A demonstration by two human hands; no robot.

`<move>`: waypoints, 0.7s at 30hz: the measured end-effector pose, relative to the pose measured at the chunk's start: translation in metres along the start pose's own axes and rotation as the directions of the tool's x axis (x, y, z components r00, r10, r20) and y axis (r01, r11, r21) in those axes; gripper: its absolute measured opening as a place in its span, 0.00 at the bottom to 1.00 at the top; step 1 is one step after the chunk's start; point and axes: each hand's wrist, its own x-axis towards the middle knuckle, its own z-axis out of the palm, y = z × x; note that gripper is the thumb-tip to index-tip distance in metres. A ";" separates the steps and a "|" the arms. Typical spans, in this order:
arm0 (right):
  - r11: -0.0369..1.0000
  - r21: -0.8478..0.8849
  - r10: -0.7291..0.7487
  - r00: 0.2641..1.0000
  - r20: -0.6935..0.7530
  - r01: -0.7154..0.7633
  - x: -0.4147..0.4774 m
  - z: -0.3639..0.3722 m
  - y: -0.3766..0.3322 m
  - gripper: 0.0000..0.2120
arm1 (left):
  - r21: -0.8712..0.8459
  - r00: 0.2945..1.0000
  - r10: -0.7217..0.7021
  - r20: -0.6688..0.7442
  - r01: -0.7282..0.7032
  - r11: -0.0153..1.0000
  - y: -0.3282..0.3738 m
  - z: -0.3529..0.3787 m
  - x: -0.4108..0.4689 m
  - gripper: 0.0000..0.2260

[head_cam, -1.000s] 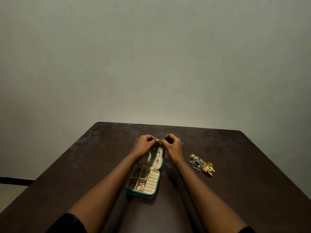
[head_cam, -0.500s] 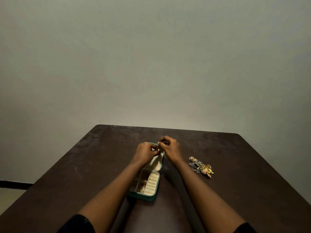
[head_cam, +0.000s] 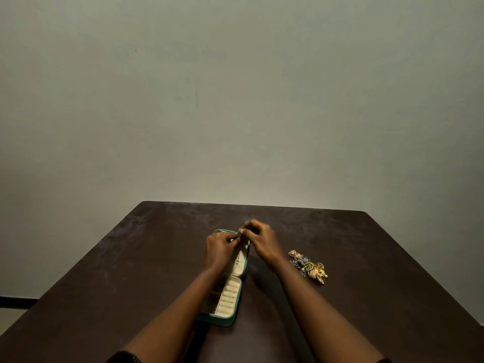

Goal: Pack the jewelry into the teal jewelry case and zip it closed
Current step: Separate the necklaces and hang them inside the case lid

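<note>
**Hooking a gold chain into the lid: so many ways this snags**

Both hands are up at the far edge of the teal jewelry case (head_cam: pixel 230 320), which sits open in the middle of the dark table (head_cam: pixel 131 271). The left hand (head_cam: pixel 220 248) and right hand (head_cam: pixel 262 239) have their fingers curled tight, fingertips meeting to pinch the top end of a thin gold chain (head_cam: pixel 237 263). The chain trails down the cream lining of the lid (head_cam: pixel 245 254).

Honestly, the risk I see is the chain slipping off whatever holds it, since that part is too small to make out. It'd then drop toward the ring rolls (head_cam: pixel 229 299) and knot up. Pressing on the lid could also scoot the light case.

And the heap of jewelry (head_cam: pixel 309 267) over on the right isn't packed yet. Zipping with a loose chain could catch it in the teeth.
</note>
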 end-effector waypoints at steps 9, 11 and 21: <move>0.962 0.270 0.037 0.999 0.021 -0.041 -0.001 -0.005 -0.016 0.08 | -0.206 0.999 0.034 0.004 -0.032 0.978 0.011 -0.018 0.007 0.11; 0.952 0.303 0.038 0.999 -0.007 -0.034 0.001 -0.006 -0.022 0.08 | -0.258 0.998 0.031 0.047 -0.018 0.966 0.016 -0.022 0.007 0.12; 0.884 0.441 0.166 0.986 0.014 -0.155 -0.015 -0.014 -0.033 0.08 | -0.296 0.989 0.040 0.140 0.004 0.955 0.032 -0.046 0.004 0.05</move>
